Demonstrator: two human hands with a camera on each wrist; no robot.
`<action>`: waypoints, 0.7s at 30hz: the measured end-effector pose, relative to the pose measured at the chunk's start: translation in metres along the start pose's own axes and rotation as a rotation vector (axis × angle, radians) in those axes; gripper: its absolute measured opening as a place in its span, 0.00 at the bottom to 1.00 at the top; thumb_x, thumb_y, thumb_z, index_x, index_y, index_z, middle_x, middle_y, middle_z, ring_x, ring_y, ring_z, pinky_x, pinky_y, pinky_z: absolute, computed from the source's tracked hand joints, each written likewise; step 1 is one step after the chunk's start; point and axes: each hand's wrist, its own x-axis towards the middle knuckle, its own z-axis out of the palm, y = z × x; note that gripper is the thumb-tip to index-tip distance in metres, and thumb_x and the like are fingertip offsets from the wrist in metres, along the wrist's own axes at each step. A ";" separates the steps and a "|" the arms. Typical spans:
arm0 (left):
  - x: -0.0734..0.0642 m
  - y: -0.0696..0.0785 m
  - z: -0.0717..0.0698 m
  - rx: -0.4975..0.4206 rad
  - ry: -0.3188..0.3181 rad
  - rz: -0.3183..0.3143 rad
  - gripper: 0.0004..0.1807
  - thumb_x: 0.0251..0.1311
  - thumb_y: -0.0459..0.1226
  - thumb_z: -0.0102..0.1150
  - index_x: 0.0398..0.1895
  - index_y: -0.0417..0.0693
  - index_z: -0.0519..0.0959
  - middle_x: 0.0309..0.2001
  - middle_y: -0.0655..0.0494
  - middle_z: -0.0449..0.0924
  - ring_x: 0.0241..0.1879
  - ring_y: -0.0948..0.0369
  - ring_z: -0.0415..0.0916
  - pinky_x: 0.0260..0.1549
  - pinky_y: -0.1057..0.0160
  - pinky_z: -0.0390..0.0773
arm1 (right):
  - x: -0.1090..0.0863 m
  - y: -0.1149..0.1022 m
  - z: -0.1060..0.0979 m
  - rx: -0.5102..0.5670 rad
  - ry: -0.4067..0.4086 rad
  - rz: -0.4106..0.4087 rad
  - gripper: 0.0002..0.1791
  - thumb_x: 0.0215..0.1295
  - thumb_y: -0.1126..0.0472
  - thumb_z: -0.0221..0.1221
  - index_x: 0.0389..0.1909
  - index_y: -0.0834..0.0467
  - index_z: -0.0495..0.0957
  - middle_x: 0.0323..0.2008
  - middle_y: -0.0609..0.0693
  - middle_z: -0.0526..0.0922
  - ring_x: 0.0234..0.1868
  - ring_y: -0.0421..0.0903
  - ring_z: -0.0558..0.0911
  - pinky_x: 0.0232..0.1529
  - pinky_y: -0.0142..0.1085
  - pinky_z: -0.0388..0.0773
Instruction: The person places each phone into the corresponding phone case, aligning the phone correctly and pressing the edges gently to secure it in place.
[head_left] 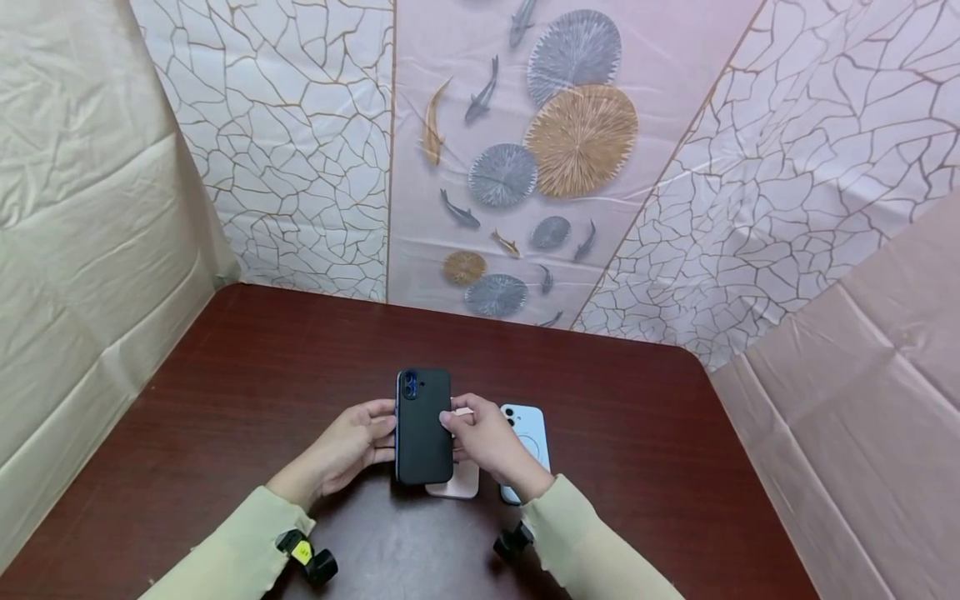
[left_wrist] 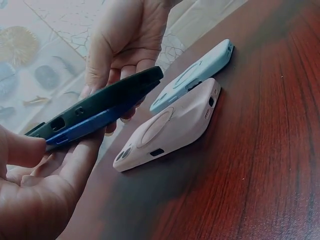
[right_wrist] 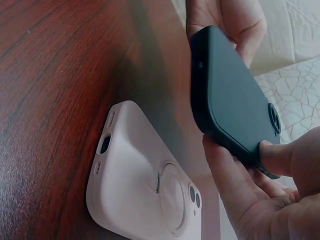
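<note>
Both hands hold a black phone case (head_left: 423, 429) upright above the table, its back and camera opening towards me. A blue phone-shaped piece (left_wrist: 105, 119) lies against the case's inner side; in the left wrist view it stands partly out of it. My left hand (head_left: 341, 450) grips the left edge with thumb and fingers. On the right edge, my right hand (head_left: 491, 437) pinches the case, thumb on its back. A pink phone case (right_wrist: 140, 175) with a ring on its back lies just below, partly hidden in the head view. Beside it lies a light blue phone case (head_left: 531, 429), under the right forearm.
The dark red-brown wooden table (head_left: 315, 350) carries these things. Behind it hangs a patterned cloth (head_left: 300, 150), with plain cloth walls (head_left: 82, 275) at the sides. Small black cameras (head_left: 321, 567) sit at both wrists.
</note>
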 end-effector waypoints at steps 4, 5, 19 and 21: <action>-0.001 0.001 0.002 -0.004 0.045 -0.012 0.24 0.77 0.37 0.38 0.69 0.32 0.57 0.56 0.36 0.74 0.52 0.48 0.77 0.49 0.50 0.77 | 0.000 -0.001 0.003 -0.015 0.019 0.003 0.23 0.70 0.54 0.58 0.61 0.60 0.69 0.41 0.56 0.84 0.35 0.50 0.85 0.35 0.47 0.83; -0.001 0.000 0.003 0.008 0.063 -0.013 0.25 0.76 0.39 0.39 0.69 0.32 0.58 0.56 0.36 0.75 0.52 0.48 0.77 0.48 0.50 0.77 | 0.000 -0.002 0.004 -0.019 0.023 0.003 0.24 0.70 0.54 0.58 0.61 0.60 0.69 0.41 0.56 0.84 0.35 0.50 0.85 0.35 0.46 0.83; -0.003 -0.002 0.019 0.255 0.170 0.034 0.21 0.70 0.35 0.52 0.59 0.28 0.68 0.47 0.38 0.81 0.42 0.50 0.82 0.38 0.54 0.82 | 0.001 -0.002 0.003 0.063 0.047 -0.022 0.24 0.73 0.52 0.54 0.64 0.60 0.69 0.40 0.56 0.82 0.33 0.54 0.84 0.35 0.49 0.82; -0.004 -0.002 0.019 0.267 0.135 0.027 0.22 0.71 0.36 0.51 0.61 0.28 0.67 0.47 0.38 0.81 0.43 0.50 0.82 0.38 0.54 0.82 | 0.002 -0.002 0.001 0.084 0.063 -0.027 0.23 0.73 0.51 0.54 0.62 0.59 0.70 0.40 0.56 0.82 0.34 0.55 0.84 0.36 0.51 0.82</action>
